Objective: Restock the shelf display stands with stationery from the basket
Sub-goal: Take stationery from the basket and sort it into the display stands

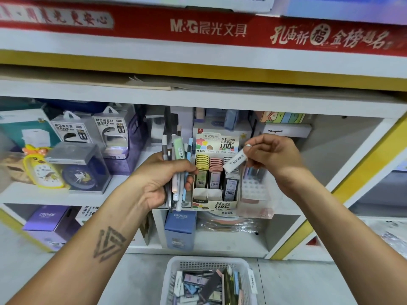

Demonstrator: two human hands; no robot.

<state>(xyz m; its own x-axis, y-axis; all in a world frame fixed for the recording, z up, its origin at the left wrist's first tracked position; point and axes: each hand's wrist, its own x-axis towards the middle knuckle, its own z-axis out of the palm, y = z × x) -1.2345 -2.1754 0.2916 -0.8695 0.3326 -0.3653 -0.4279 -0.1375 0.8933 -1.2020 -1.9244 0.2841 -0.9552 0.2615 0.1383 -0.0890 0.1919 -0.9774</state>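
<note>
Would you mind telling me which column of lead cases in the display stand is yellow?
The leftmost column, beside the left hand. The middle column is pink and the right one is dark, partly behind the white case in the right hand.

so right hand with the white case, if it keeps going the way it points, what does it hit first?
Probably the dark lead cases in the right column of the lead display stand. The right hand pinches a white case, tilted down-left over them. Depth is unclear.

White lead case [235, 160] tilted — above display stand [214, 203].
</note>
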